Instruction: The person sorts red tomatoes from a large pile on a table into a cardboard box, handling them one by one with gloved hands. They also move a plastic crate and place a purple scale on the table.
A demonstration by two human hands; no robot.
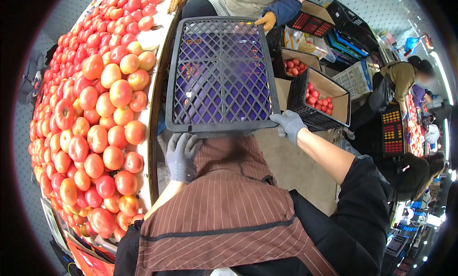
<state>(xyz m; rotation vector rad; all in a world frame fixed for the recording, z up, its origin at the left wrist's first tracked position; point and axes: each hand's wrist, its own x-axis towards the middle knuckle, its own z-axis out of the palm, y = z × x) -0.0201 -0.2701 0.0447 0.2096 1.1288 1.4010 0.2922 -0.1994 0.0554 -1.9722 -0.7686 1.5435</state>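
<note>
Before me is a black plastic lattice crate (222, 126), its open grid facing up. Purple printed material (204, 97) shows through the mesh; I cannot tell whether it is a liner or a box below. At the near right corner my right hand (288, 125), in a grey glove, grips the rim. My left hand (181, 152), also grey-gloved, is at the near left edge with its thumb apart. Its fingertips meet the rim, but their hold is unclear. Across from me, another person's orange-gloved hand (267, 21) holds the far right corner.
On my left, a table (147, 115) bears a large heap of tomatoes (98, 138). The other person's second gloved hand (177, 2) is by its far end. To the right stand black crates of tomatoes (304, 113), cardboard-lined, and a white crate (354, 80). A bending person (399, 79) works farther right.
</note>
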